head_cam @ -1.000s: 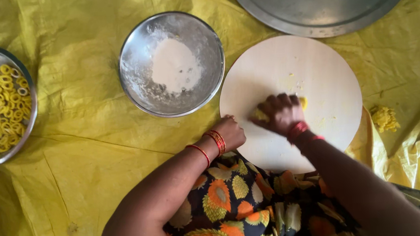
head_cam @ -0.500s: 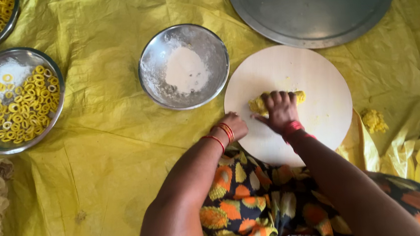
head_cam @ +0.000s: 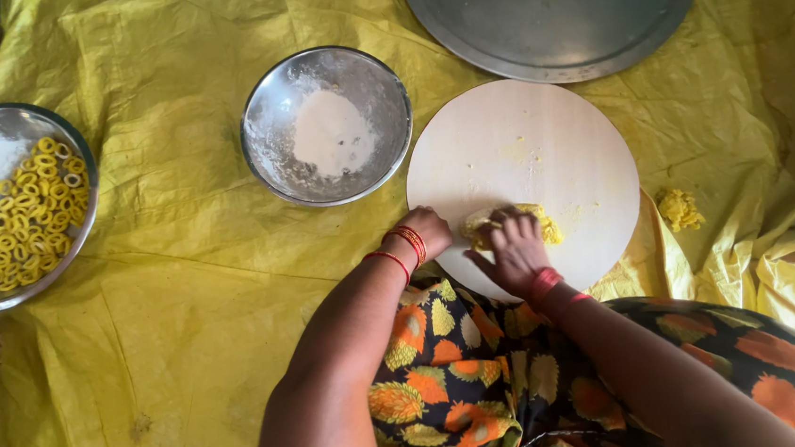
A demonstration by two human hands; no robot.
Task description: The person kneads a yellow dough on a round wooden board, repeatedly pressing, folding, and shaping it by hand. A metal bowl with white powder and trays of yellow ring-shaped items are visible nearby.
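Round board [head_cam: 524,147] – on yellow sheet [head_cam: 184,269].
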